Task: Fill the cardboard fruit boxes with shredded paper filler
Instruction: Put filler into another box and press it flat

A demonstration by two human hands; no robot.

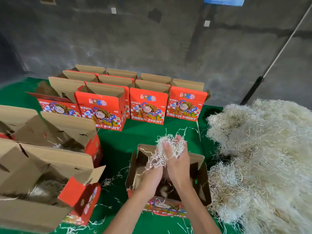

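An open red cardboard fruit box (199, 191) stands on the green cloth right in front of me, with a little pale filler at its bottom. Over its opening my left hand (152, 174) and my right hand (177, 161) together hold a clump of shredded paper (168, 146), fingers curled into the strands. A big heap of the same shredded paper (261, 157) lies to the right of the box.
Two open boxes (42, 174) with filler inside sit at the left. Several upright open red boxes (146, 105) stand in rows further back. Loose strands litter the green cloth (116, 146). A grey wall and a slanted pole (278, 54) are behind.
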